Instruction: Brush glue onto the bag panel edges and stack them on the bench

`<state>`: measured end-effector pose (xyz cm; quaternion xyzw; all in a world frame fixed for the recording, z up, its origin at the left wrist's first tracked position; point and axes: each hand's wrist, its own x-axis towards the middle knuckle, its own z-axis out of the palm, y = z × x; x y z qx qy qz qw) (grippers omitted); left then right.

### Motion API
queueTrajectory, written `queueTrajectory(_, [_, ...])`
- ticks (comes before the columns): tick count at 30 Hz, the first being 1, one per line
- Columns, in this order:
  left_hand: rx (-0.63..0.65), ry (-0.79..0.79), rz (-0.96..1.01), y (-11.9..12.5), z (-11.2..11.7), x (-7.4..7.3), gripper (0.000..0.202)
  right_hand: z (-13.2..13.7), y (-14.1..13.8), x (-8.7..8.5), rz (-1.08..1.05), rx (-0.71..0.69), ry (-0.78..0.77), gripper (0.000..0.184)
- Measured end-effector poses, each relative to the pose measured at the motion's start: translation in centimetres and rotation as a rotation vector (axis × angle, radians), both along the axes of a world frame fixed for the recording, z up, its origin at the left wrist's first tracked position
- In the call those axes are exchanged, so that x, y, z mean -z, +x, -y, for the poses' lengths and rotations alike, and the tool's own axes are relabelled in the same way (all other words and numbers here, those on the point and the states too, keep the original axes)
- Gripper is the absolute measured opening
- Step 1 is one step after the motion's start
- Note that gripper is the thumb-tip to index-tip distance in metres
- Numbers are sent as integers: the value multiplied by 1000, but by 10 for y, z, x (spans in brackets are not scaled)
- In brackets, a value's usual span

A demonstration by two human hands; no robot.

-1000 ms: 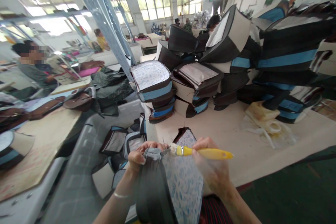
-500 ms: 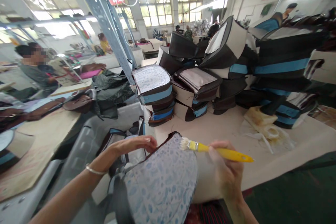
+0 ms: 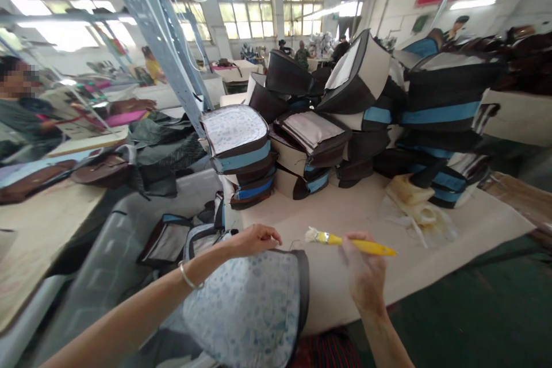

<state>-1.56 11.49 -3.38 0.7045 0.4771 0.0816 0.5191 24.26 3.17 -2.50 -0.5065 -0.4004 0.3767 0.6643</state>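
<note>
My right hand (image 3: 366, 267) is closed round the yellow handle of a paintbrush (image 3: 362, 244). Its pale bristles point left, above the cream tabletop and apart from the cloth. Below lies a curved bag piece (image 3: 245, 302) with a white lining in a blue print and a dark edge strip along its right side. At its upper edge is my left hand (image 3: 254, 240), a bracelet on the wrist. The fingers are bent and pinched together; whatever is between them, if anything, is too small to make out. My left forearm covers part of the piece.
Stacked bag pieces (image 3: 239, 152) in black, cream and blue line the back of the table (image 3: 276, 218). A stained yellowish container (image 3: 407, 192) stands at right. A grey bin (image 3: 116, 253) with more pieces is at left, beside a metal post (image 3: 150, 23). People sit farther off.
The brush has come off the printed lining and is now over the tabletop. The bag piece has turned and sits lower, its dark strip now facing right. My left hand has shifted right, fingers more pinched.
</note>
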Motion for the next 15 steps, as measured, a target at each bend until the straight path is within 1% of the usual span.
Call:
queueTrajectory(4, [132, 169, -31, 23, 10, 1, 24, -2, 2, 10, 19, -35, -59, 22])
queueTrajectory(5, [148, 211, -40, 29, 12, 2, 21, -2, 2, 12, 28, -44, -68, 23])
queueTrajectory(7, [131, 246, -44, 38, 14, 7, 15, -1, 2, 15, 44, -59, -90, 23])
queueTrajectory(9, [89, 229, -36, 45, 14, 12, 14, 0, 2, 17, 68, -87, -114, 23])
queueTrajectory(11, [57, 196, -19, 48, 13, 16, 19, 2, 0, 19, 120, -124, -138, 23])
queueTrajectory(14, [39, 133, 22, 47, 13, 19, 29, 1, -6, 20, 273, -176, -139, 21])
queueTrajectory(15, [30, 87, 48, 46, 13, 19, 32, 0, -8, 21, 333, -189, -124, 20])
